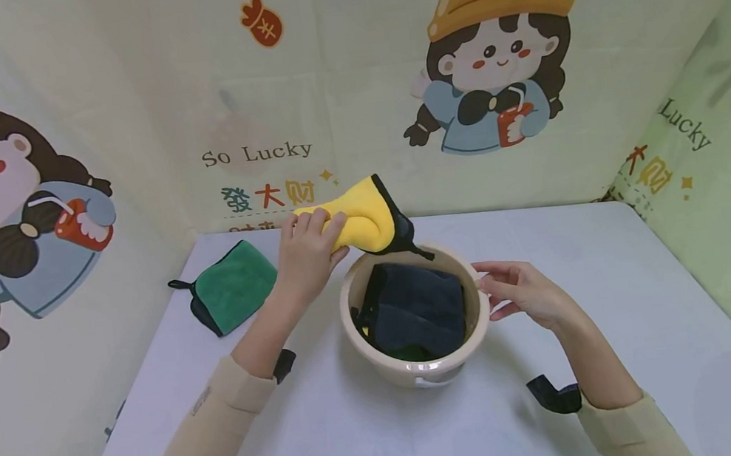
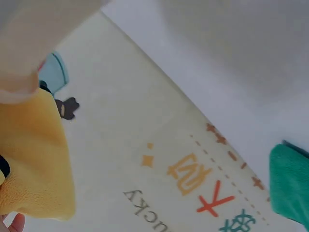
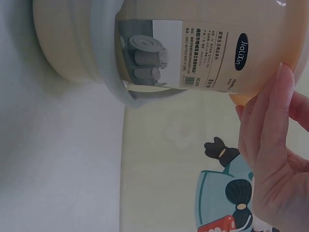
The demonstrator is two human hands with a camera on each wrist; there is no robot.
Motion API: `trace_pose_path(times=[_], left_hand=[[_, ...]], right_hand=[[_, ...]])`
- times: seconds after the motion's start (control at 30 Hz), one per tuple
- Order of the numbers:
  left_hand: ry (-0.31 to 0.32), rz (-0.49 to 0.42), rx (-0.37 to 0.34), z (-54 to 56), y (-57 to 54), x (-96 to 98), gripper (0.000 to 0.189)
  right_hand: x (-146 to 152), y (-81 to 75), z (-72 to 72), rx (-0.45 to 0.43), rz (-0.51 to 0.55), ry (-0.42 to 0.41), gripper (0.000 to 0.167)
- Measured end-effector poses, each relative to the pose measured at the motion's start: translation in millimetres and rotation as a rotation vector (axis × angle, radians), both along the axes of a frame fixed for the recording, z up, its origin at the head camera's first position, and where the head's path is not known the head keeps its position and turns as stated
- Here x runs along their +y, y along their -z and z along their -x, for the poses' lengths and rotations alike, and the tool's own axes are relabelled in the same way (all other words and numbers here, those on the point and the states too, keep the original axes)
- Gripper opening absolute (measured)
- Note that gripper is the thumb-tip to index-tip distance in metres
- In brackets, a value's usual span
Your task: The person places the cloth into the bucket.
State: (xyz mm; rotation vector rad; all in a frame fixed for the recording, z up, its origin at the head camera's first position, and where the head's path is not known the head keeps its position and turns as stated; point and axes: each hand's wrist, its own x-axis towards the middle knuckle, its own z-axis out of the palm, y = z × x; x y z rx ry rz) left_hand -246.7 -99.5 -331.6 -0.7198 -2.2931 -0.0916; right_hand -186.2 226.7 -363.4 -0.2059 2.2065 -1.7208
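Presently, left hand (image 1: 306,253) has fingers clamped on yellow cloth (image 1: 365,220)
Right hand (image 1: 528,294), fingers apart, touches bucket (image 1: 390,372); light, steady contact advised

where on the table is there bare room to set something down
The table is bare from beyond the right hand to the right edge, and in front of the bucket between the forearms. Crowded: the back left, with the green cloth and the left hand holding the yellow cloth; and the bucket, with dark cloth inside.
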Motion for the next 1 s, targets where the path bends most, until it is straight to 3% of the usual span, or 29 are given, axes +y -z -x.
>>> trace_pose_path(times=[0.2,0.67,0.8,1.0], left_hand=[[0.095,0.065,0.067,-18.0,-2.4,12.0,0.047],[0.268,0.238,0.119,-48.4,5.0,30.1,0.044],[0.290,0.273,0.101,-51.4,9.2,35.0,0.044],[0.329,0.318,-0.009,-52.4,12.6,41.1,0.041]], right_hand=[[0,-1.6,-0.4,-0.006,0.004,-0.001,0.053],[-1,-3.4,-1.7,-0.025,-0.011,0.021,0.056],[-2,-3.7,-1.9,-0.030,-0.018,0.025,0.056],[-1,-3.7,-1.9,-0.031,-0.026,0.027,0.056]])
